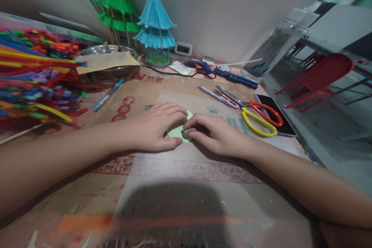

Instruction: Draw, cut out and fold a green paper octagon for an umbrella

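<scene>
A small piece of light green paper lies on the translucent sheet in front of me. My left hand rests over its left side, fingers stretched out and thumb apart. From the right, my right hand pinches a small greyish rounded piece between thumb and fingers, against the paper. What that piece is, I cannot make out; the fingers partly hide it. Right of this hand lie scissors with one red and one yellow handle, and a pinkish pen-like tool.
Colourful pipe cleaners crowd the left side. Behind stand a metal bowl with yellowish paper, green and blue model pavilions, and a blue glue gun. A phone lies near the right edge, below a clear bottle.
</scene>
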Demonstrator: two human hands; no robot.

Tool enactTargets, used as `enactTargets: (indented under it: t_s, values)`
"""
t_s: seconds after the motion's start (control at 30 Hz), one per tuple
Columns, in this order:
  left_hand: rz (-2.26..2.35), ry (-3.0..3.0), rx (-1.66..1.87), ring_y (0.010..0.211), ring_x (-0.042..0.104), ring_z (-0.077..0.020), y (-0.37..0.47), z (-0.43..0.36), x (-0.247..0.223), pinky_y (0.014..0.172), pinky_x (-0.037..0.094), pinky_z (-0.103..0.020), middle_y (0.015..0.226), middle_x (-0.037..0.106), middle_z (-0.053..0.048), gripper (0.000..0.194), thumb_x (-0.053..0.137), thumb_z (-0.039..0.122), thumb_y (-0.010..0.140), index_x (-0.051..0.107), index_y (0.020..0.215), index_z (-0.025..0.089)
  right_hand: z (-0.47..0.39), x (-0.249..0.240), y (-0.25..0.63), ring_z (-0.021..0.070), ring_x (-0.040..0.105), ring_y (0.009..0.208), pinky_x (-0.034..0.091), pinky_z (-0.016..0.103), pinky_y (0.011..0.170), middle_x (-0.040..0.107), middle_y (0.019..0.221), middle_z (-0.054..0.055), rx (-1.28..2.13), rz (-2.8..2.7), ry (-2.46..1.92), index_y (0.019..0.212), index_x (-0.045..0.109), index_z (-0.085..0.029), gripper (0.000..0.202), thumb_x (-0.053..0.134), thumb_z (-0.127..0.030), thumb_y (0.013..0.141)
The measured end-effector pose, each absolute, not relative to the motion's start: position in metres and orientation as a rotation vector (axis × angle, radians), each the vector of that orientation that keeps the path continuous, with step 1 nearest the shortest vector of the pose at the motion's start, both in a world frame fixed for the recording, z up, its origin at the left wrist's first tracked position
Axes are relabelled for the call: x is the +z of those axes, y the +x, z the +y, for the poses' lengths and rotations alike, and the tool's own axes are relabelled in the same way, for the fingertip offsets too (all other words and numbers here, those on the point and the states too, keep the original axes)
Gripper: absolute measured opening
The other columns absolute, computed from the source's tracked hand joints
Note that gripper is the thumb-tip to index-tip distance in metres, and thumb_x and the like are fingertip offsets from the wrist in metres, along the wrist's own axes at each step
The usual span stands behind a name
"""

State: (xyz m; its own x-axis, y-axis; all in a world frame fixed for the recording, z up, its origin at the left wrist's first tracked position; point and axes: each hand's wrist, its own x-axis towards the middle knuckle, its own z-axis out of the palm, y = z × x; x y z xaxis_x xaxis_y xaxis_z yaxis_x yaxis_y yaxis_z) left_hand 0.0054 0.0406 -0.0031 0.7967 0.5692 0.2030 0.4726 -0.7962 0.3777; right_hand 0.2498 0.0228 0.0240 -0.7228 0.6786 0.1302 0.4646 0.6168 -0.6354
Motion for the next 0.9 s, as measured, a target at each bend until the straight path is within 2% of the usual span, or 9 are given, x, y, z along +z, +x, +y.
enactTargets:
  t_s: [0.13,0.27,0.4,0.57,0.73,0.9]
  values:
    - [0.812,2.676,0.416,0.138,0.052,-0.0370,0.0055,0.0394,-0.0035,0.119,0.037,-0.055,0.141,0.061,-0.015,0.033,0.060,0.041,0.093,0.061,0.118,0.019,0.0236,0.0231,0.2462,0.0182,0.065,0.085,0.048,0.030,0.079,0.074,0.096,0.008,0.729,-2.584,-0.842,0.104,0.068,-0.016,0.013,0.057,-0.021,0.101]
    - [0.826,2.689,0.404,0.139,0.051,-0.0376,0.0062,0.0377,-0.0030,0.119,0.037,-0.056,0.143,0.060,-0.017,0.034,0.059,0.040,0.093,0.061,0.118,0.018,0.0253,0.0282,0.2459,0.0174,0.062,0.081,0.045,0.030,0.077,0.071,0.090,0.006,0.692,-2.669,-0.826,0.097,0.067,-0.017,0.011,0.056,-0.018,0.098]
    - [0.828,2.674,0.404,0.138,0.052,-0.0366,0.0066,0.0370,-0.0018,0.118,0.038,-0.056,0.142,0.060,-0.016,0.030,0.058,0.037,0.093,0.061,0.116,0.019,0.0285,0.0279,0.2499,0.0138,0.056,0.068,0.043,0.027,0.067,0.064,0.076,-0.001,0.906,-2.527,-0.897,0.095,0.065,-0.019,0.007,0.058,-0.022,0.096]
    - [0.839,2.656,0.407,0.140,0.050,-0.0367,0.0049,0.0393,-0.0038,0.120,0.036,-0.056,0.144,0.060,-0.015,0.032,0.056,0.040,0.097,0.063,0.120,0.019,0.0314,0.0238,0.2531,0.0129,0.054,0.065,0.041,0.026,0.062,0.061,0.073,-0.003,1.040,-2.326,-1.042,0.098,0.064,-0.019,0.011,0.060,-0.028,0.095]
    - [0.799,2.695,0.399,0.142,0.048,-0.0378,0.0037,0.0411,-0.0057,0.120,0.036,-0.059,0.148,0.058,-0.014,0.036,0.055,0.041,0.099,0.065,0.129,0.023,0.0301,0.0245,0.2504,0.0117,0.052,0.062,0.040,0.026,0.064,0.062,0.073,-0.003,0.967,-2.453,-0.949,0.096,0.065,-0.018,0.008,0.061,-0.025,0.096]
    - [0.802,2.695,0.377,0.143,0.047,-0.0384,0.0037,0.0413,-0.0041,0.119,0.037,-0.060,0.149,0.056,-0.014,0.034,0.056,0.040,0.098,0.067,0.125,0.023,0.0311,0.0278,0.2506,0.0117,0.051,0.062,0.038,0.026,0.064,0.061,0.072,-0.003,0.876,-2.576,-0.862,0.093,0.065,-0.018,0.006,0.060,-0.020,0.094]
